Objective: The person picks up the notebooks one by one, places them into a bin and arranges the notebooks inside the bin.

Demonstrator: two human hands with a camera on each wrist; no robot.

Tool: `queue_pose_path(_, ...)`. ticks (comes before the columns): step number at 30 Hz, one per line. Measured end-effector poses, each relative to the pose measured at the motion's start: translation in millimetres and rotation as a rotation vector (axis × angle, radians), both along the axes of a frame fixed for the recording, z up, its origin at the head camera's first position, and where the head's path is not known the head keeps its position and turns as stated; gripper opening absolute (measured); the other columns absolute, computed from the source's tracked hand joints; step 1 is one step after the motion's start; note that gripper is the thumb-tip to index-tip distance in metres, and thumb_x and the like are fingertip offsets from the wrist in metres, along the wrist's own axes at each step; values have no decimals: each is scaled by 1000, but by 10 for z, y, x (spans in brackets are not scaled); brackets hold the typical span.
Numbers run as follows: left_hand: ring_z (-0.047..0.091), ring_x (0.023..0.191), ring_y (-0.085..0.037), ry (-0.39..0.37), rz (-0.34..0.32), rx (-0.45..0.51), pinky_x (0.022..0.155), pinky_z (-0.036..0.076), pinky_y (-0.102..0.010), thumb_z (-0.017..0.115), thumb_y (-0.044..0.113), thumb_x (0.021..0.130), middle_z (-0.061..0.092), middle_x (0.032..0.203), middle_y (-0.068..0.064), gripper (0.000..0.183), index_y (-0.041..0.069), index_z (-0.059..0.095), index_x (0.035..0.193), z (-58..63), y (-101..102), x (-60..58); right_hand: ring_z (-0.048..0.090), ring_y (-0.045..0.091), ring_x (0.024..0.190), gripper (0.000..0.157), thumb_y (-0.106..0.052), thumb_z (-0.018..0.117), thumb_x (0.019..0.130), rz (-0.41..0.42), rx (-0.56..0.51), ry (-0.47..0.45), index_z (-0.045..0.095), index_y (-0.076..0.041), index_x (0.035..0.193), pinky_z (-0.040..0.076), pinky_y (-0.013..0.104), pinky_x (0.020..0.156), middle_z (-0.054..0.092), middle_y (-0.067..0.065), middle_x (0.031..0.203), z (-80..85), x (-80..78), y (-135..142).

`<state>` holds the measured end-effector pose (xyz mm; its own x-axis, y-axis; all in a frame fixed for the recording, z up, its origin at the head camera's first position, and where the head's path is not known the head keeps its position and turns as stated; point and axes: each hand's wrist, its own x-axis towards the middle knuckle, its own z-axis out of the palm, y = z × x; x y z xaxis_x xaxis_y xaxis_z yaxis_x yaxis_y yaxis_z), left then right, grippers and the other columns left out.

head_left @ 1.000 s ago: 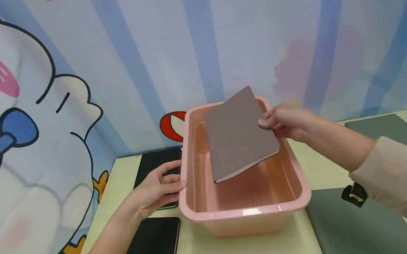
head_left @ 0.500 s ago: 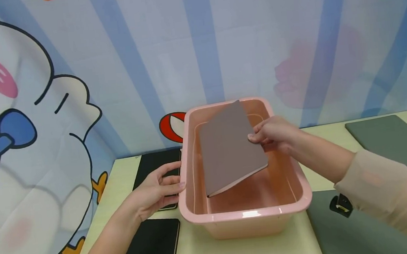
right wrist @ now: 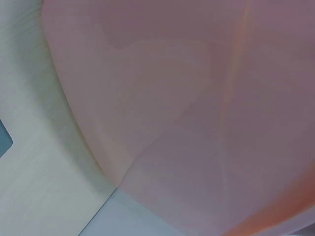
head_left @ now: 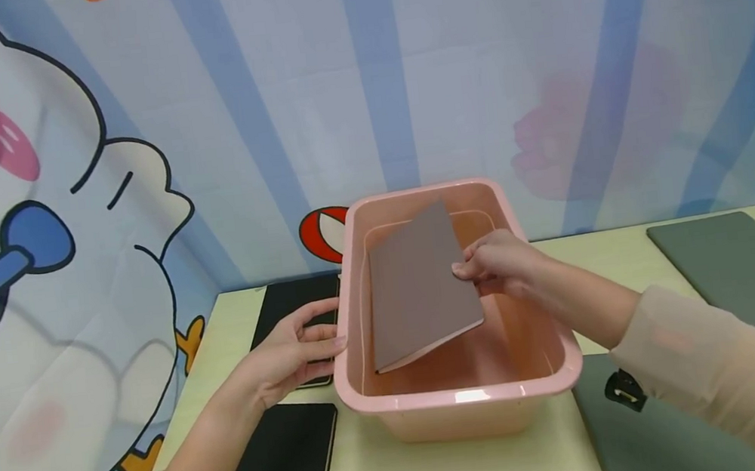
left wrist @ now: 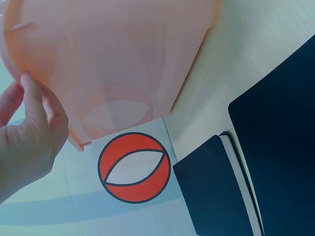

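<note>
While your left hand [head_left: 283, 358] pinches the pink basin [head_left: 461, 396] by its rim, toward the table's [head_left: 475, 465] far edge, your right hand [head_left: 506, 261] pinches the brown-gray notebook [head_left: 416, 285], tilted inside. You seem to be placing it; next probably calls for lowering, then letting go. Whether it touches bottom is unclear (the right-wrist view misses it), and it hides your right fingertips.

My cameras show a booklet [head_left: 413, 289] in the basin [head_left: 434, 399], two notebooks [head_left: 286, 456] left of it, two panels [head_left: 742, 268] right, the backdrop [head_left: 457, 106] behind.
</note>
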<state>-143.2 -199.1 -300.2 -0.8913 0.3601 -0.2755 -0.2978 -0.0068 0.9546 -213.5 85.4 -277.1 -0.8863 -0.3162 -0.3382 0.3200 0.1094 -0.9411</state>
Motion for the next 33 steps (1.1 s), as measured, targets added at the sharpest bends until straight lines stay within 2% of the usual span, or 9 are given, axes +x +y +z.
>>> queue_pose_path(4, 65, 91, -20, 6, -5, -3, 81, 54, -36, 60, -2, 87, 62, 104, -10, 66, 1, 24, 143, -4, 9, -14, 58, 10, 60, 10, 6, 53, 89, -7, 0, -7, 45, 6, 83, 56, 25, 60, 53, 7, 76, -43, -6, -13)
queue_pose_path(14, 65, 89, -19, 5, -4, -4, 80, 54, -36, 61, -3, 86, 63, 102, -9, 68, 1, 24, 143, 25, 2, -15, 58, 8, 58, 14, 10, 50, 87, 7, -41, -5, 38, 3, 84, 55, 27, 57, 54, 4, 68, -125, 4, -71)
queue_pose_path(18, 65, 90, -19, 11, -3, -6, 81, 54, -35, 61, -2, 86, 63, 103, -9, 67, 1, 24, 143, 30, 1, -15, 59, 9, 59, 14, 8, 52, 88, 6, -7, -6, 40, 4, 81, 56, 28, 59, 55, 4, 67, -168, -16, -91)
queue_pose_path(22, 65, 90, -19, 8, 0, -6, 80, 54, -35, 60, -3, 87, 63, 103, -9, 67, 1, 24, 143, 20, 13, -20, 59, 10, 59, 17, 9, 51, 88, 47, 13, 5, 42, 4, 75, 56, 28, 59, 56, 3, 64, -236, -52, -101)
queue_pose_path(26, 65, 88, -19, 1, 4, -1, 80, 54, -35, 60, -3, 87, 63, 102, -9, 66, 1, 24, 143, 4, 9, -14, 60, 12, 63, 6, 12, 48, 88, 128, 11, 9, 50, 16, 86, 56, 31, 62, 59, 4, 66, -310, -70, -133)
queue_pose_path(29, 65, 89, -19, 2, 12, -3, 80, 54, -36, 60, -2, 87, 63, 102, -9, 66, 1, 24, 143, -6, -10, 2, 61, 13, 65, 18, 12, 47, 89, 156, 18, 12, 51, 22, 103, 57, 35, 66, 61, 4, 69, -347, -76, -165)
queue_pose_path(33, 65, 90, -19, 10, 23, -12, 82, 54, -36, 60, -2, 87, 63, 103, -9, 66, 1, 24, 143, -10, -38, 18, 61, 14, 65, 20, 14, 46, 88, 162, 25, 5, 50, 24, 105, 57, 37, 67, 61, 4, 69, -366, -81, -205)
